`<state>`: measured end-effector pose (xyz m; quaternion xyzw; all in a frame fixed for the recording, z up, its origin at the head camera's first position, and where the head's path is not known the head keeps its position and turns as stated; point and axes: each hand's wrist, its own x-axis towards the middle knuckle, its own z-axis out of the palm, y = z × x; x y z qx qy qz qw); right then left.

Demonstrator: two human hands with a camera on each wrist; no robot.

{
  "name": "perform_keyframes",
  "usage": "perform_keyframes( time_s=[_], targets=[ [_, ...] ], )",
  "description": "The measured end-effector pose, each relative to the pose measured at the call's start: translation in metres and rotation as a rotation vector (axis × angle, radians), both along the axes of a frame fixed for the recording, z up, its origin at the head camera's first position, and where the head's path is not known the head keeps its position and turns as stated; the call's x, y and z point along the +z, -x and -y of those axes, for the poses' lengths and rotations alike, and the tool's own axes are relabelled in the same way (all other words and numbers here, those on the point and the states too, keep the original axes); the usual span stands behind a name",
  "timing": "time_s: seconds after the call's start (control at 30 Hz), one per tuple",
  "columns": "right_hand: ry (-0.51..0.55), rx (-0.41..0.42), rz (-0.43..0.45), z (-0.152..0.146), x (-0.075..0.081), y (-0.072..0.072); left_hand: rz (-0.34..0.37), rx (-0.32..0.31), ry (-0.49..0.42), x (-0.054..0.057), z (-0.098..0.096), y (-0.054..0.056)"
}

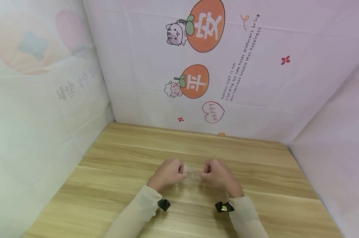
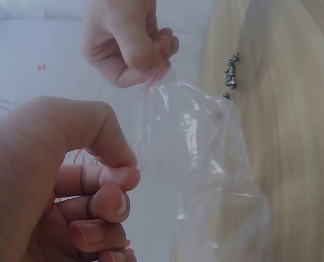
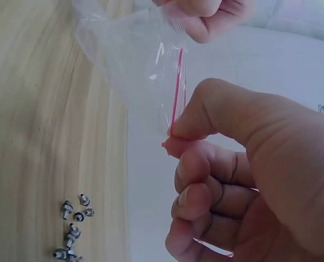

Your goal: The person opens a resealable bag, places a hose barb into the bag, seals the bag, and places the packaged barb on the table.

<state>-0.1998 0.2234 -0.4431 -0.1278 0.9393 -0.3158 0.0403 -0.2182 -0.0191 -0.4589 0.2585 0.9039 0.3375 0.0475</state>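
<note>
A clear zip-lock bag [image 1: 192, 178] is stretched between both hands above the wooden table, its body drooping below them. My left hand [image 1: 168, 172] pinches one top corner between thumb and forefinger, the other fingers curled in. At the opposite corner my right hand [image 1: 220, 174] pinches the end of the red zip strip [image 3: 176, 90]. The transparent bag body [image 2: 213, 158] shows no contents in the left wrist view. Several small metal bolts [image 3: 70, 236] lie loose on the table, past the bag; the head view does not show them.
The wood-grain table [image 1: 131, 158] runs back to a white printed cloth wall [image 1: 146, 66]. Similar cloth walls rise at the left [image 1: 48, 125] and right [image 1: 331, 148]. Dark straps with small black pieces [image 1: 164, 204] sit at both wrists.
</note>
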Motion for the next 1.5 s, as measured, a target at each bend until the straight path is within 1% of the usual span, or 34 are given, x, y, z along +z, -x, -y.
perform_keyframes(
  time_s=[0.13,0.33,0.43,0.53,0.67,0.77,0.83,0.9,1.0,1.1,1.2,1.37,1.5],
  targets=[
    [0.031,0.026,-0.007,-0.005,-0.004,0.001,-0.012,-0.027,-0.030,-0.005,-0.002,0.002],
    [0.054,0.047,0.009,-0.008,-0.007,0.005,0.068,-0.089,-0.078,-0.008,0.002,0.007],
    [0.064,0.054,0.018,-0.009,-0.008,0.006,0.091,-0.098,-0.091,-0.007,0.005,0.010],
    [0.079,0.060,0.016,-0.010,-0.009,0.007,0.074,-0.104,-0.098,-0.006,0.007,0.010],
    [0.096,0.071,0.030,-0.011,-0.009,0.008,-0.008,-0.156,-0.079,-0.007,0.005,0.010],
    [0.105,0.090,0.045,-0.012,-0.010,0.009,-0.050,-0.204,-0.059,-0.012,0.000,0.010],
    [0.118,0.108,0.054,-0.012,-0.010,0.009,-0.066,-0.220,-0.045,-0.017,-0.003,0.010],
    [0.135,0.125,0.058,-0.012,-0.010,0.009,-0.072,-0.227,-0.037,-0.022,-0.006,0.010],
    [0.157,0.149,0.069,-0.013,-0.010,0.010,-0.070,-0.221,-0.036,-0.027,-0.008,0.010],
    [0.175,0.170,0.081,-0.013,-0.009,0.010,-0.044,-0.210,-0.032,-0.030,-0.007,0.011],
    [0.189,0.188,0.087,-0.013,-0.009,0.011,-0.024,-0.213,-0.034,-0.032,-0.006,0.011],
    [0.195,0.209,0.083,-0.013,-0.011,0.012,-0.051,-0.237,-0.035,-0.033,-0.005,0.013],
    [0.211,0.218,0.078,-0.014,-0.013,0.013,-0.066,-0.238,-0.032,-0.035,-0.004,0.014]
  ],
)
